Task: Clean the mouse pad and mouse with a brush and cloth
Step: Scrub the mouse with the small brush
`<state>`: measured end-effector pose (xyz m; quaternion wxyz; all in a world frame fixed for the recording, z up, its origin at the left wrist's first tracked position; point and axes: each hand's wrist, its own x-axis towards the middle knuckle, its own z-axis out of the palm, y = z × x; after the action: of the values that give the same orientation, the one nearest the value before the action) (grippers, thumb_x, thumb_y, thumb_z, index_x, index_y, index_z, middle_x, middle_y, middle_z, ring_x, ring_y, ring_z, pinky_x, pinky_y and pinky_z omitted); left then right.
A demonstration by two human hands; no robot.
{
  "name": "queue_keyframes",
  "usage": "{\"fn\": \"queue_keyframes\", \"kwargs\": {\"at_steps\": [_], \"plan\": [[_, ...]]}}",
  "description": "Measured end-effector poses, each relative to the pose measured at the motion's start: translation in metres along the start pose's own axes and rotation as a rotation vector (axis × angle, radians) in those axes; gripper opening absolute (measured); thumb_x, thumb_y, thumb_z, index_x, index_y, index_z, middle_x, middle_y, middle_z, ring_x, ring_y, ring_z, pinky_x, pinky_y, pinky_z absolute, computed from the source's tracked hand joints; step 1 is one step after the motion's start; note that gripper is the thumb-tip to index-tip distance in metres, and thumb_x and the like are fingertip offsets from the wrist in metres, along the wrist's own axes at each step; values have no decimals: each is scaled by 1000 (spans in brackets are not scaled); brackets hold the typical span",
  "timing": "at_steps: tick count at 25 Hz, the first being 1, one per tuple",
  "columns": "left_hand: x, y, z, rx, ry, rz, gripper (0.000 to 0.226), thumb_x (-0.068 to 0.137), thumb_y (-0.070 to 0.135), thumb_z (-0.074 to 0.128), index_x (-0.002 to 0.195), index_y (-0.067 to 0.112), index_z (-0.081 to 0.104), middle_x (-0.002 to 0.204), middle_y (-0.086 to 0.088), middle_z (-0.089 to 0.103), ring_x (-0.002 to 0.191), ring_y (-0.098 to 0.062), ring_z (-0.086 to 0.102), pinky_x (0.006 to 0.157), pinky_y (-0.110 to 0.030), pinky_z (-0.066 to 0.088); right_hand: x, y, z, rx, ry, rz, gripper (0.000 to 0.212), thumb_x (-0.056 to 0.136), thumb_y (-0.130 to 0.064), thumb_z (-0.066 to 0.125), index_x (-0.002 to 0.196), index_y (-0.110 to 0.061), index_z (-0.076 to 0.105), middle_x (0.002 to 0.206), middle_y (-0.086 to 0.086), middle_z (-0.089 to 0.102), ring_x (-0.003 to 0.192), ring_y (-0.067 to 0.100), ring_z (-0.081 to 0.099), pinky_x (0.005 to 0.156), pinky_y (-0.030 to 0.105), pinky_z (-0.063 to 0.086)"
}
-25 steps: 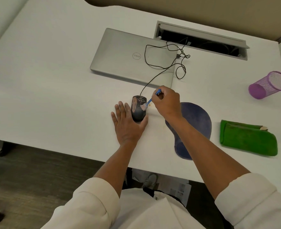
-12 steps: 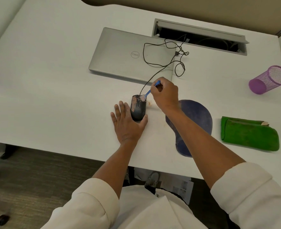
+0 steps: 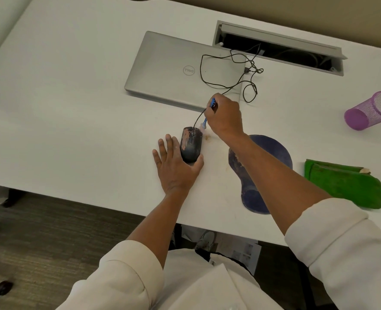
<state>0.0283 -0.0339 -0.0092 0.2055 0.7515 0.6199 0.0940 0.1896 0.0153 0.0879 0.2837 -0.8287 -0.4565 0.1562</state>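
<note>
Holding the mouse (image 3: 191, 146) still with the flat left hand (image 3: 175, 166), the brush (image 3: 208, 114), pinched by the right hand (image 3: 224, 117), should be swept gently.

A white tabletop (image 3: 62, 108) is spanning the view, an open grey cable hatch (image 3: 279, 47) sitting near the beige wall (image 3: 297, 10); dark wood-grain floor (image 3: 39, 242) is showing below.

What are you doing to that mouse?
A person is cleaning a dirty black mouse on a white desk. The left hand lies flat beside the mouse to steady it, and the right hand grips a small blue brush with its bristles at the mouse's front corner. Orange grime is on the mouse. The mouse pad and green cloth wait to the right.
</note>
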Motion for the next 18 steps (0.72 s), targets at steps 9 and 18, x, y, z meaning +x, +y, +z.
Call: {"fn": "queue_keyframes", "kwargs": {"at_steps": [9,18], "plan": [[0,0,0,11,1,-6,104,84,80,39,162,13,19,171,-7,11,159,-27,0,125,-40,-12,16,-14,-7,-77,-254,-134,15,91,-13,49,98,-6,61,90,13,66,76,25,57,65,35,45],[-1,-1,1,5,1,4,103,86,77,44,162,12,19,171,-8,11,159,-27,0,127,-44,-6,19,-15,-8,-81,-276,-108,17,95,-13,45,102,-7,59,94,16,65,81,28,58,69,39,48]]}}
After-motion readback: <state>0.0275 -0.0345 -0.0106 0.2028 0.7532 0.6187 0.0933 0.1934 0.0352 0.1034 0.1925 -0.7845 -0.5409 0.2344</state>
